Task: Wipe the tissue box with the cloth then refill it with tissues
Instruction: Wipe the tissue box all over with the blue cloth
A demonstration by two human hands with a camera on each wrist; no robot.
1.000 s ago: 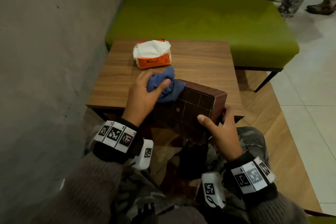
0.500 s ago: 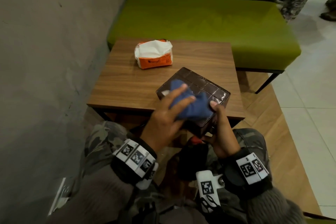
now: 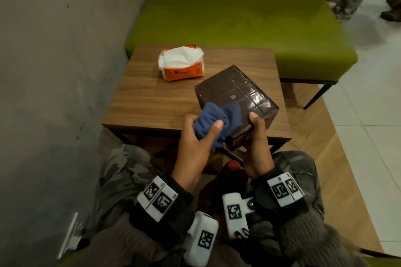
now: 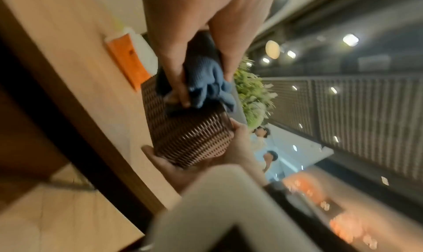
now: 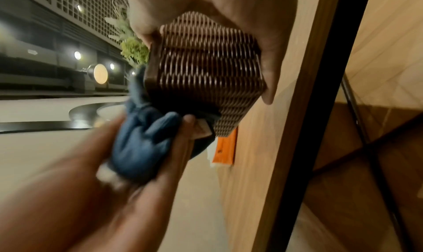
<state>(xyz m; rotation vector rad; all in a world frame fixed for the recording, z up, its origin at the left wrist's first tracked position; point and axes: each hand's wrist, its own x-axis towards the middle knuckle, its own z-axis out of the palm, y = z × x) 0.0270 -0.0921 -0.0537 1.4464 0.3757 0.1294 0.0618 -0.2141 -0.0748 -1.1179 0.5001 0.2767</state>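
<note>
- Two hands are working on the tissue box (image 3: pixel 236 102): your left hand (image 3: pixel 196 136) is clenching the blue cloth (image 3: pixel 217 121) between thumb and fingers, and your right hand (image 3: pixel 258 143) is grasping the box's near corner, thumb on the upper face.
- You are holding the box tilted over the table (image 3: pixel 152 93), its near end hanging past the table's near edge toward your lap.
- From the left grip, the box is lying ahead and to the right, with its long axis running away from you and slightly leftward; the cloth is touching the near left part of the gridded upper face.
- Judging by this, the far half of that face and the woven sides are still waiting for the cloth, so the coming stroke is calling for a push forward along the long axis while the right grip is steadying the box.
- Your left hand is the nearer one to the tissue pack (image 3: pixel 181 63), which is sitting on the table beyond the left grip, well apart from the box.
- Head view is showing the smooth gridded face; only the wrist views are showing the woven side wall (image 5: pixel 206 71) and your right fingers wrapping underneath it.
- Left wrist view is showing your left fingertips (image 4: pixel 183 100) pressing the cloth onto the box's edge, though blur is hiding finer detail.
</note>
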